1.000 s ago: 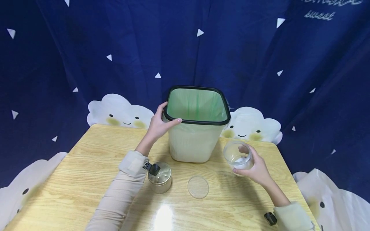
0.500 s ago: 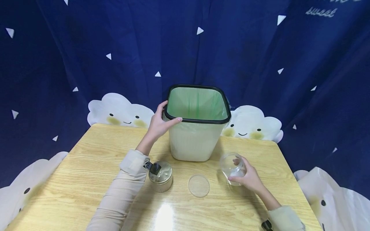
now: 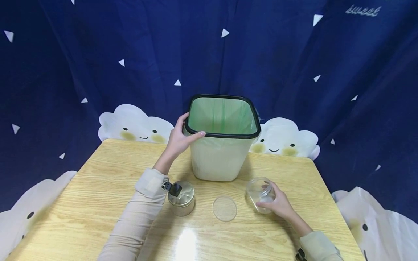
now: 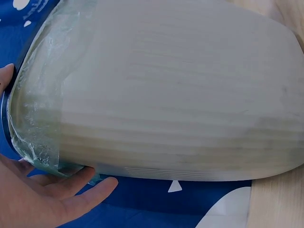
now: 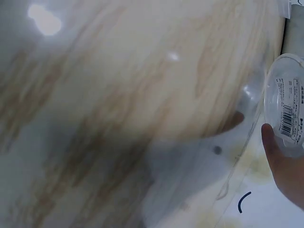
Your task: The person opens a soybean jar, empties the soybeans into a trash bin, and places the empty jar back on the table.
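My left hand (image 3: 179, 140) grips the black-rimmed corner of a whitish trash bin (image 3: 217, 159) with a green bag lining. In the left wrist view, the thumb sits at the rim while several fingers lie along the bin's side (image 4: 180, 95). My right hand (image 3: 279, 203) holds a clear plastic jar (image 3: 256, 192) low over the table, right of the bin. A barcode label shows on the jar (image 5: 290, 107) in the right wrist view. The jar looks tilted; whether it touches the table I cannot tell.
A clear round disc (image 3: 224, 208), like a lid, lies flat on the wooden table (image 3: 130, 163). Left of it stands a round canister (image 3: 183, 206) with a silvery lid, close beside my left sleeve. A blue curtain (image 3: 209, 47) with cloud prints hangs behind the table.
The right hand has moved the jar lower and slightly left, and the jar has turned from mouth-up to a tilt. My left hand stays on the bin's rim.
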Demonstrator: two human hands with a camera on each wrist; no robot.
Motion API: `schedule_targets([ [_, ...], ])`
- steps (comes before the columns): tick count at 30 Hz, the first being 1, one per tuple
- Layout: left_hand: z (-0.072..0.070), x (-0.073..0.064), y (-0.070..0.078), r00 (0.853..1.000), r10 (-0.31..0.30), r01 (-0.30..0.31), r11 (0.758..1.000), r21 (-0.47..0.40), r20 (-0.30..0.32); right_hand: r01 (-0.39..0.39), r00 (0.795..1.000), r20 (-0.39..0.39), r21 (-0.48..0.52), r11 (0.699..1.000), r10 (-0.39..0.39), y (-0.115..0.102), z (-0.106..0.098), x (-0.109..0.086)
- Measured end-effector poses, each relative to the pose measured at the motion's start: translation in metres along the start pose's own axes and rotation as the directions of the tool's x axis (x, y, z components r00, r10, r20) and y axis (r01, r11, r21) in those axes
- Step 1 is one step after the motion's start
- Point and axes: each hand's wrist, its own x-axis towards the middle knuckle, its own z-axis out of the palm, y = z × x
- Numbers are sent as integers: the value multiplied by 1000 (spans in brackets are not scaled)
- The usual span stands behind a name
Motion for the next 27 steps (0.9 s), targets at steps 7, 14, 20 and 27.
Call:
schedule_targets([
  [7, -1, 0, 0, 1000, 1, -1, 1000, -3, 7, -17, 1000, -3, -29, 999, 17, 26, 0, 1],
  [14, -1, -1, 0, 1000, -1, 1, 1000, 7, 9, -71, 997, 10, -59, 996, 72, 31, -7, -6],
  [20, -2, -1, 1, 1000, -2, 2, 1000, 18, 11, -104, 995, 9, -42, 994, 104, 32, -13, -11],
  [27, -4, 0, 5, 1000, -4, 3, 999, 51, 23, -84, 996, -10, 12, 996, 84, 38, -10, -17],
])
